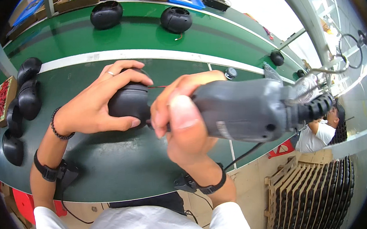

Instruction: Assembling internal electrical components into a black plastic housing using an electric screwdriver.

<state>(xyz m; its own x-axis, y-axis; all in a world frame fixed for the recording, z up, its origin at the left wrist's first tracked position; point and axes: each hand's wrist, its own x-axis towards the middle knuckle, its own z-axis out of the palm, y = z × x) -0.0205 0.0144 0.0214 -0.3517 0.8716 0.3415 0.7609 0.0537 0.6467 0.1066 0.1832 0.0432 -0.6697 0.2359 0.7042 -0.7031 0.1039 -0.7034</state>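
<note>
Gripping a black dome-shaped housing (129,102) against the green desk (116,165), the left hand (97,104) wraps over its top and near side, fingers closed on it. The right hand (178,122) is closed around the front end of a grey power screwdriver (243,108), just beside the housing. The tool's long axis lies nearly level, running from the housing on the left out to the right, where its ribbed black cable boot (318,107) points away; the tip is hidden behind the right hand, so whether it touches the housing cannot be told. A thin red wire (156,86) shows between the 2 hands.

Around the work: 2 more black housings (106,14) stand well apart on the far lane of the desk, beyond a white stripe (153,55). A row of black shells (28,99) lines the left edge, beside a cardboard box of red parts (2,99). At the right, another person in a white shirt (316,134) sits near stacked wooden pallets (297,186) loaded with dark parts.
</note>
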